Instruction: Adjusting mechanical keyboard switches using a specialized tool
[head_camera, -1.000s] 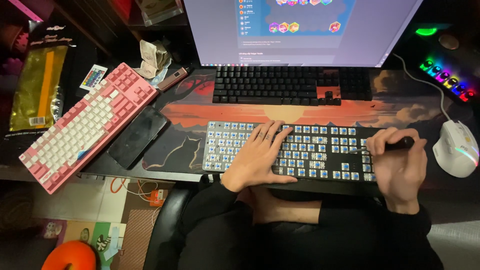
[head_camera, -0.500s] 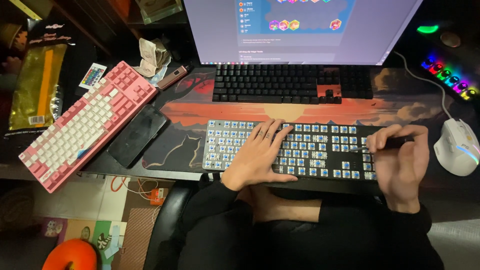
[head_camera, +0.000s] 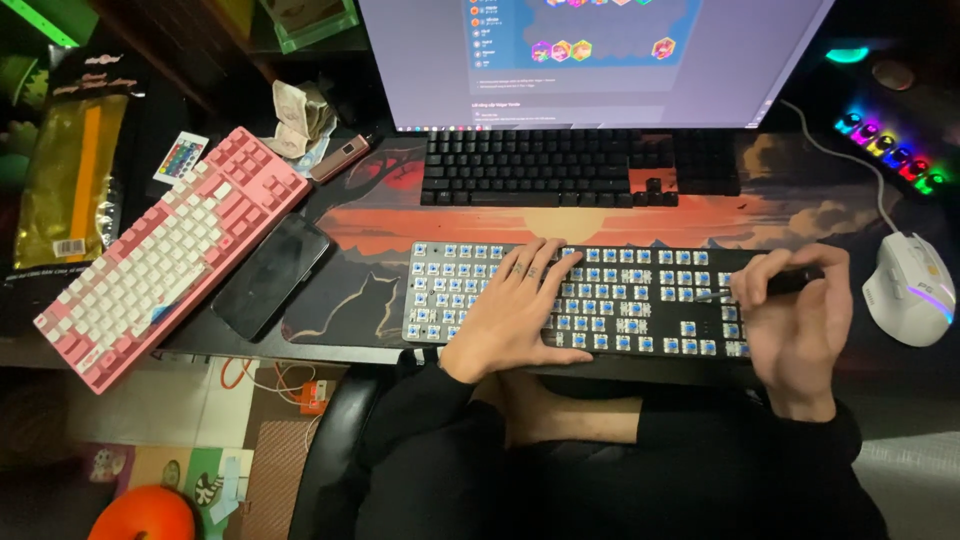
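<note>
The left hand (head_camera: 515, 318) lies flat, fingers spread and released, on a keyboard stripped of its keycaps (head_camera: 575, 298), blue switches bare, at the near edge of the table on a sunset-print desk mat (head_camera: 400, 225). The right hand (head_camera: 795, 318) has its grip clenched on a slim black tool (head_camera: 775, 285), its tip at the keyboard's right end. A white mouse (head_camera: 908, 288) sits just right (a pink keyboard (head_camera: 170, 255) and a phone (head_camera: 270, 275) lie well left).
</note>
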